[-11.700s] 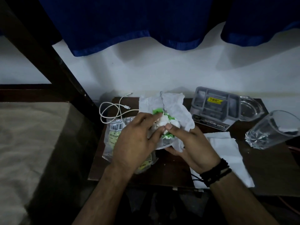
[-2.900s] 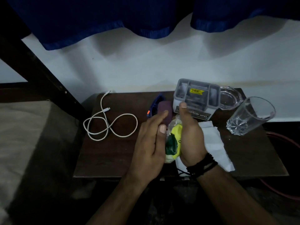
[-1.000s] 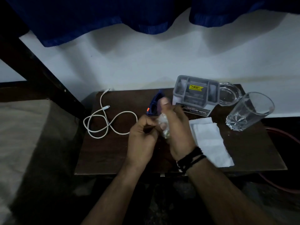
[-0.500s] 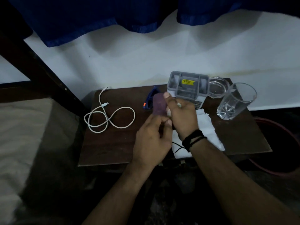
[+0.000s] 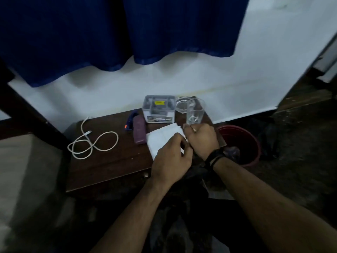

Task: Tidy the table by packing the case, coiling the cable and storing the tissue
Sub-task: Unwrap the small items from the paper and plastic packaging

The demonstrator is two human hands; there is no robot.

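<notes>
Tissue [image 5: 164,138] lies flat on the table [image 5: 113,167], right of centre, just beside the purple case [image 5: 139,132]. Your hands have come down onto its near-right corner.

Change noted: half a second ago the case was up in your right hand; now it rests closed on the table, left of the tissue, with a blue item [image 5: 131,119] just behind it. The small wrapper you were handling a second ago is no longer visible. Judgement: case step looks done, tissue step starting.

Hands: left hand [image 5: 171,159] sits on the tissue edge, fingers curled; whether it pinches the sheet or only rests, you cannot tell. Right hand [image 5: 200,139] has fingers curled at the tissue's right corner, with something small at the fingertips; grip unclear in the blur.

Cable [image 5: 91,141] is loose and uncoiled at the left side, well apart from your hands. Not yet started.

Surroundings: grey organiser box [image 5: 158,110] at the back, a clear dish [image 5: 182,105] beside it, a drinking glass [image 5: 194,111] standing just beyond your right fingertips. Red bin [image 5: 242,143] on the floor at right.

Obstacle: the glass stands close to the tissue's far corner. Lifting or folding the sheet could tip it; mind your right hand.
</notes>
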